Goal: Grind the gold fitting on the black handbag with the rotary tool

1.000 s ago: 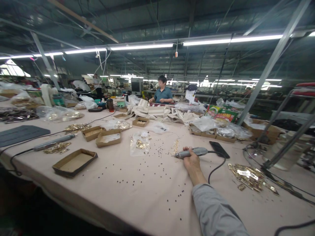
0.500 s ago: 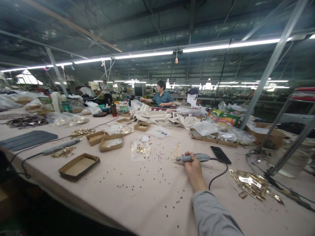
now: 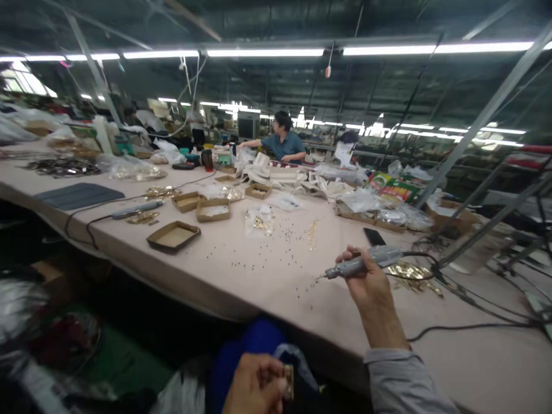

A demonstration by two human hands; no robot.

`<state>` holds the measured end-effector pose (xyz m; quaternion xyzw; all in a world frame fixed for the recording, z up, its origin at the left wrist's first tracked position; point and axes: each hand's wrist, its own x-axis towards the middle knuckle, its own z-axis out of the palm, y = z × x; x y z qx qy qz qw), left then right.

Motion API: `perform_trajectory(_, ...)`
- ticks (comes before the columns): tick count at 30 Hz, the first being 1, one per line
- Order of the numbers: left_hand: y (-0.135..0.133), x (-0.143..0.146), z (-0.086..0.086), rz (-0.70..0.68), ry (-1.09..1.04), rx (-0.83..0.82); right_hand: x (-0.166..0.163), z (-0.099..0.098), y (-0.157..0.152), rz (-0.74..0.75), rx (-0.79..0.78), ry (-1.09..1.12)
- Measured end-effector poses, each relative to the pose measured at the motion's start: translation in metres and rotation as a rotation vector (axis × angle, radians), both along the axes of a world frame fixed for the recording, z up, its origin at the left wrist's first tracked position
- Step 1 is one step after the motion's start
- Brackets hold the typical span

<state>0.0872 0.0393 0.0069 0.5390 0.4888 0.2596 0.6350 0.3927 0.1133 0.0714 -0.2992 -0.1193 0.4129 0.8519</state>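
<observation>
electric screwdriver (image 3: 362, 263) sits gripped in raised right hand (image 3: 370, 283), tip toward nine o'clock; left hand (image 3: 254, 385) pinches what looks like a small brass piece (image 3: 288, 382), blurred.

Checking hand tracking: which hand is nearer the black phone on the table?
Right. The right hand holds the grey corded tool just in front of the black phone; the left hand is low, below the table edge, pinching a small brass piece.

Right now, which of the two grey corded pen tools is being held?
The near one, raised off the table in the right hand. The other lies untouched on the table far to the left.
</observation>
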Motion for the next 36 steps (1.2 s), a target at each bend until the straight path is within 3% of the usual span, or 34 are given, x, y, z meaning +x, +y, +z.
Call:
perform_trajectory(5, 0.003, 0.006, -0.010, 0.027, -0.128, -0.127, -0.069, 0.003, -0.080, -0.039, -0.068, -0.114)
perform_trajectory(10, -0.002, 0.005, -0.005, 0.083, -0.158, -0.178, -0.123, -0.011, -0.117, -0.093, -0.135, -0.208)
perform_trajectory(17, -0.003, 0.007, 0.003, 0.143, -0.078, -0.179, -0.149, -0.019, -0.123, -0.093, -0.089, -0.333)
perform_trajectory(36, -0.002, 0.008, 0.007, 0.160, -0.038, -0.171, -0.161, -0.020, -0.120, -0.075, -0.106, -0.358)
